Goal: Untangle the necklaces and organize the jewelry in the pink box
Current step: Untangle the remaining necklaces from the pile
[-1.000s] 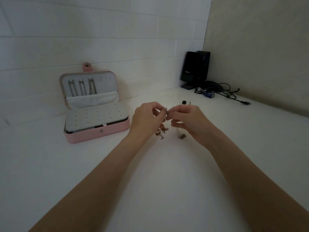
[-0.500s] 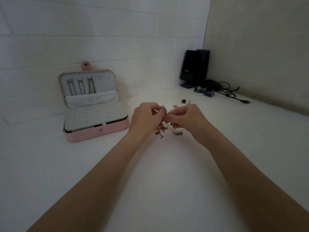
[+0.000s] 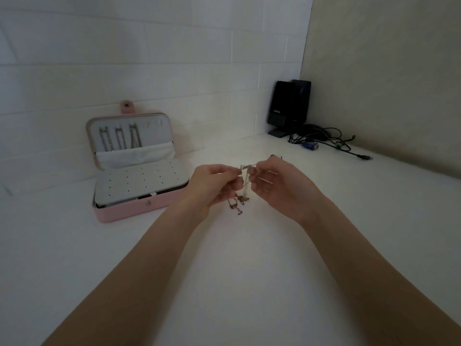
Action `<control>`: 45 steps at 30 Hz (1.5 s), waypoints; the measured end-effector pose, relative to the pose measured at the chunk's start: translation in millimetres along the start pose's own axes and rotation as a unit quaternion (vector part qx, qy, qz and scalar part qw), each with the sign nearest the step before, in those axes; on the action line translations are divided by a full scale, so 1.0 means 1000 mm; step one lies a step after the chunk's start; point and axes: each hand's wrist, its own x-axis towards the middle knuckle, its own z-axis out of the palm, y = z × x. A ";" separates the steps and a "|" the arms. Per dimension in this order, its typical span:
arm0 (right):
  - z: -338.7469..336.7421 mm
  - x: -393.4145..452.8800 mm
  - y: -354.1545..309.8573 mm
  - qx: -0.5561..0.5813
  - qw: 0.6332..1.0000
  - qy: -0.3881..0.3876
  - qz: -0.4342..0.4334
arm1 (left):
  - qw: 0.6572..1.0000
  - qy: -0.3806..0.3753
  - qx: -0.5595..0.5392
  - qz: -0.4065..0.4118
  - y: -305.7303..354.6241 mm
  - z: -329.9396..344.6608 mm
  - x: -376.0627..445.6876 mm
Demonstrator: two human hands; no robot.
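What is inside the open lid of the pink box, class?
Three chains hang inside the pink box lid; their lower ends disappear behind a white pocket, so those parts and the pocket's contents are hidden.

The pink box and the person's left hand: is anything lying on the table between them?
No. In the head view the white table is bare between the pink box and the left hand; the tangled chains hang beyond.

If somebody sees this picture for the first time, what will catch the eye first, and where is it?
First, the two hands at the centre: the left hand and the right hand each pinch a tangled chain, whose ends dangle down to the white table. Next, the open pink box at the left, by the wall, with three chains hanging inside its raised lid. Black speakers stand in the far corner.
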 end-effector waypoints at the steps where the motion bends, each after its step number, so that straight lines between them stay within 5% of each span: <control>1: 0.000 0.000 -0.001 0.025 1.000 -0.003 0.012 | 1.000 -0.003 -0.022 -0.005 0.000 0.000 0.000; 10: 0.000 0.001 0.002 0.071 0.997 0.025 0.003 | 0.990 0.064 -0.127 -0.008 0.008 0.004 -0.002; 16: -0.002 0.002 -0.001 0.061 0.998 0.029 -0.007 | 0.992 0.111 -0.036 0.053 0.010 0.009 -0.005; 21: 0.002 0.000 0.003 -0.149 0.988 0.022 -0.031 | 0.972 0.126 0.123 0.152 0.006 0.009 -0.006; 30: -0.004 0.002 -0.005 -0.060 0.991 0.074 -0.097 | 0.997 0.073 -0.022 0.023 0.007 -0.003 -0.004; 34: -0.003 0.003 -0.006 -0.012 0.986 0.104 -0.128 | 0.986 0.064 -0.148 -0.043 0.010 -0.001 -0.002; 45: -0.001 0.001 -0.006 -0.062 0.989 0.101 -0.091 | 0.959 0.001 -0.270 -0.091 0.008 -0.004 0.005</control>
